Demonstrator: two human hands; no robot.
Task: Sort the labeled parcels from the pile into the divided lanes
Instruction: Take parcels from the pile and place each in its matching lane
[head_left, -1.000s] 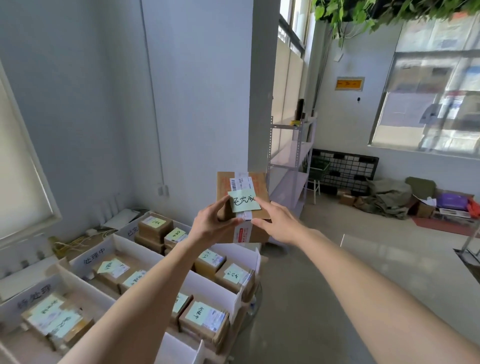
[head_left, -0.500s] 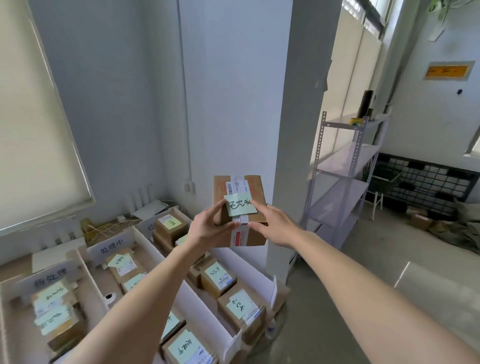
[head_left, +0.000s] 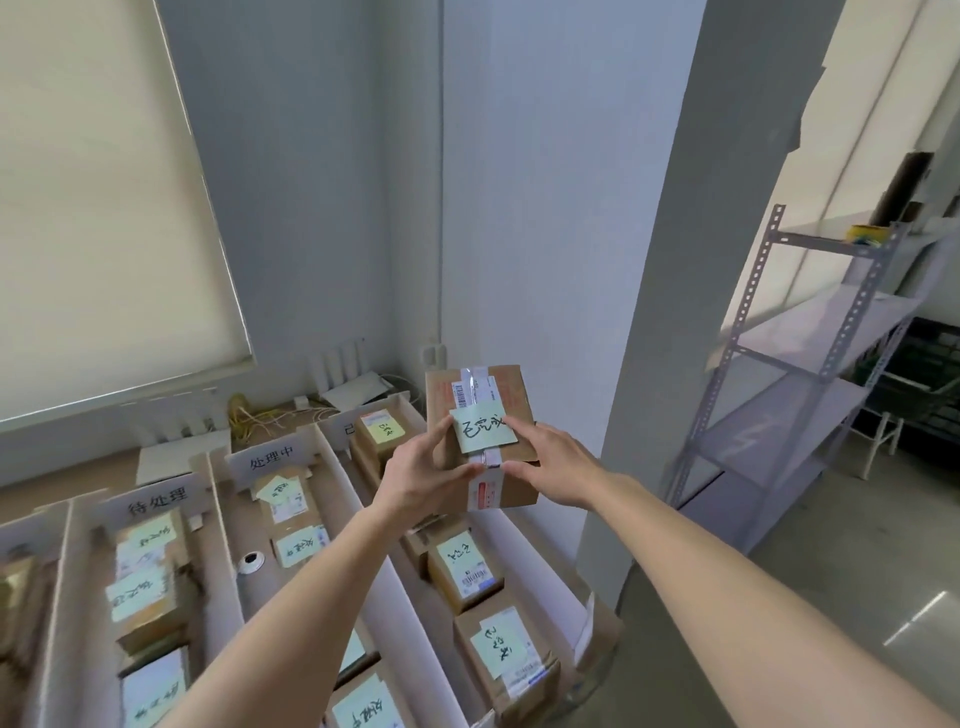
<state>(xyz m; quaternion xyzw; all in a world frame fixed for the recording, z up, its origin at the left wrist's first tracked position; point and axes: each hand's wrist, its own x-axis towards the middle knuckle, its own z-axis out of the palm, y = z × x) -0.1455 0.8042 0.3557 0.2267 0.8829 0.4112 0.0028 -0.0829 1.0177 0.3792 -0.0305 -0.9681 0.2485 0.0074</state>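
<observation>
parcel (head_left: 480, 436) above filled lanes (head_left: 431, 644), pillar (head_left: 670, 312) beside

Brown cardboard parcel (head_left: 480, 415) with pale green note (head_left: 484, 428) in black handwriting, white barcoded label strip (head_left: 475, 391), red print down the lower strip. White lane dividers (head_left: 353, 499) with black characters on white signs (head_left: 270, 460). Pale green notes on brown boxes (head_left: 465, 566). Grey walls (head_left: 322, 182), cream blind (head_left: 98, 208), lavender-grey perforated shelving (head_left: 810, 332).
</observation>
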